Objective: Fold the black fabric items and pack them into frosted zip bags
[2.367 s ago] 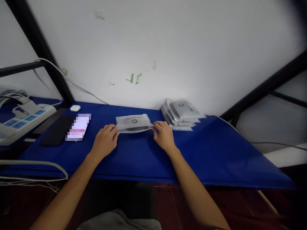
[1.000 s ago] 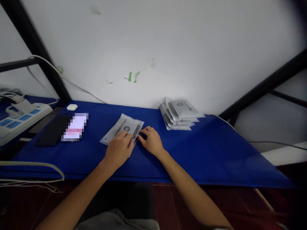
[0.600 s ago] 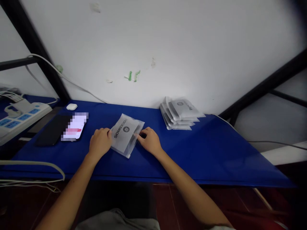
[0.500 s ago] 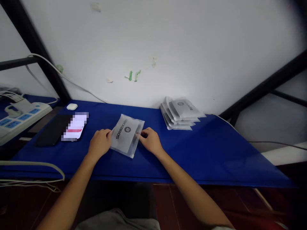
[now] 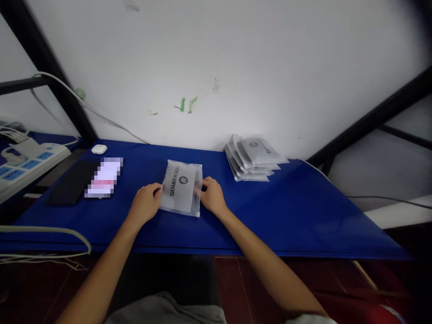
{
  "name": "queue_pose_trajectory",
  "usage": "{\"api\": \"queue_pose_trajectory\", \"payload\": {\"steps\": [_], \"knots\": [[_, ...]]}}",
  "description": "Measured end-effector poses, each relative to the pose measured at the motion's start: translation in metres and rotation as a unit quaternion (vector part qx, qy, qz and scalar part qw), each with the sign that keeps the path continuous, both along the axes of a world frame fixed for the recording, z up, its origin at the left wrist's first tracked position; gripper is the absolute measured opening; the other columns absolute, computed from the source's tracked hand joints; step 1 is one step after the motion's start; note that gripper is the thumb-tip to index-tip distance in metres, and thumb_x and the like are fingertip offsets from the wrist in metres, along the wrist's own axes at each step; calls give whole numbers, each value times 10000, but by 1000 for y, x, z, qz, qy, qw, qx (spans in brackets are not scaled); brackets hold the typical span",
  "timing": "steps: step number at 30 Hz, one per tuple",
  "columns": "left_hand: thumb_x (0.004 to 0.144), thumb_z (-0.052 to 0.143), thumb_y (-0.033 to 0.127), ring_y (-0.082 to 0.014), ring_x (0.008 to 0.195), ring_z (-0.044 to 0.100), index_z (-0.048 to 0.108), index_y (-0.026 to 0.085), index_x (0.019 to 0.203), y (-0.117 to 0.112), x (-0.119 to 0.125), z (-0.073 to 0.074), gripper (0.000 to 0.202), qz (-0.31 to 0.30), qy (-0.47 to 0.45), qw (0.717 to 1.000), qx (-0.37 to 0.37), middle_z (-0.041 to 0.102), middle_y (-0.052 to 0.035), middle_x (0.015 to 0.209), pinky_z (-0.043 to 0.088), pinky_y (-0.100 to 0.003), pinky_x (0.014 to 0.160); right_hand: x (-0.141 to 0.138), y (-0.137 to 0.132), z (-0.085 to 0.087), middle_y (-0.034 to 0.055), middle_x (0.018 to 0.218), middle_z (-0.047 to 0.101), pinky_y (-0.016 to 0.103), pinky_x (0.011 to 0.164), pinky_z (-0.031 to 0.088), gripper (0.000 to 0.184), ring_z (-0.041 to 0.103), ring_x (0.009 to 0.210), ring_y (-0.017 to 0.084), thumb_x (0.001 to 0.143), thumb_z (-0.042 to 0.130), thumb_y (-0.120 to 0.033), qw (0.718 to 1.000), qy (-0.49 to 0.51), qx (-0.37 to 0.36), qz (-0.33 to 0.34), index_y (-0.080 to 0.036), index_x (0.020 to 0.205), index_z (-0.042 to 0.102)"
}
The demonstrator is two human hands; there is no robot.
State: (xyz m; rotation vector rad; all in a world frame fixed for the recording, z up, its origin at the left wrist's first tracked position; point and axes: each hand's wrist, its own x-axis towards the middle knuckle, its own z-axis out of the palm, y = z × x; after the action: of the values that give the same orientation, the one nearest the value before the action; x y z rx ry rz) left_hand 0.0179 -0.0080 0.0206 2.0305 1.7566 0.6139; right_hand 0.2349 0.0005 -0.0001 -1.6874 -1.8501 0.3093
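We cannot read the phone screen point(image 5: 104, 177) at left, as it is pixelated. The power strip point(image 5: 30, 164) runs off the left edge; the bottom edge cuts both forearms point(image 5: 106, 265). Near the centre, we cannot make out the tips of the fingers point(image 5: 157, 186) of the left hand point(image 5: 144, 203) against the pouch point(image 5: 178, 186). Right of centre, the top pouch point(image 5: 261, 151) partly hides the stack point(image 5: 248, 165).

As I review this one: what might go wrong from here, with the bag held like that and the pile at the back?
The clear bag looks thin and limp; held at opposite edges by the left hand and right hand, it might crease or slip.

The pile of bags is uneven and fanned out, so a knock could make it slide.

The lit phone lies beyond the left hand, so a wide leftward sweep might nudge it.
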Motion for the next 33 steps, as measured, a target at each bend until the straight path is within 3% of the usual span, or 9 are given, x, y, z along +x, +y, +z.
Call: {"api": "queue_pose_trajectory", "payload": {"steps": [8, 13, 18, 22, 26, 30, 33], "knots": [[844, 456, 225, -202, 761, 632, 683, 205, 841, -3, -2, -7, 228, 34, 10, 999, 26, 712, -49, 840, 464, -325, 714, 9, 5, -1, 34, 797, 621, 307, 701, 422, 111, 547, 767, 176, 771, 652, -229, 1000, 6, 9, 0, -207, 666, 679], [849, 442, 229, -272, 878, 627, 670, 220, 828, -9, -11, 1, 229, 96, 91, 990, 56, 700, -76, 886, 474, -356, 671, 18, 8, -1, 37, 847, 645, 349, 754, 445, 54, 566, 819, 203, 718, 661, -185, 999, 7, 18, -47, -212, 671, 663], [873, 369, 202, -339, 900, 607, 667, 172, 867, -14, -31, 10, 300, 175, 174, 963, 109, 669, -146, 862, 485, -433, 676, 25, 9, 0, 41, 845, 636, 369, 763, 458, 62, 559, 813, 210, 704, 629, -182, 997, -15, 33, -70, -214, 656, 652], [870, 382, 214, -386, 1027, 551, 619, 114, 1094, -12, -37, 15, 341, 228, 183, 939, 183, 633, -202, 1024, 487, -502, 750, 27, 10, 2, 51, 867, 639, 376, 763, 460, 64, 559, 834, 219, 702, 615, -178, 995, -37, 27, -87, -212, 657, 646], [901, 418, 313, -356, 1164, 482, 516, 105, 1279, -1, -14, 16, 443, 127, 158, 958, 201, 545, -192, 1275, 452, -495, 912, 25, 9, 3, 49, 893, 638, 375, 769, 453, 56, 557, 853, 220, 721, 609, -194, 996, -44, 17, -81, -216, 685, 646], [906, 436, 461, -400, 1291, 373, 479, 92, 1345, 17, 13, 11, 575, 65, 185, 972, 127, 416, -226, 1421, 360, -550, 1016, 26, 7, 3, 48, 901, 633, 367, 785, 445, 53, 554, 865, 218, 734, 606, -208, 996, -39, 3, -80, -214, 695, 640], [926, 409, 432, -400, 1349, 304, 496, 146, 1346, 28, 20, 6, 515, -12, 208, 974, 85, 364, -194, 1475, 289, -580, 1058, 27, 7, 3, 49, 905, 634, 369, 794, 441, 52, 552, 866, 219, 737, 603, -208, 996, -39, 0, -78, -213, 703, 642]]}}
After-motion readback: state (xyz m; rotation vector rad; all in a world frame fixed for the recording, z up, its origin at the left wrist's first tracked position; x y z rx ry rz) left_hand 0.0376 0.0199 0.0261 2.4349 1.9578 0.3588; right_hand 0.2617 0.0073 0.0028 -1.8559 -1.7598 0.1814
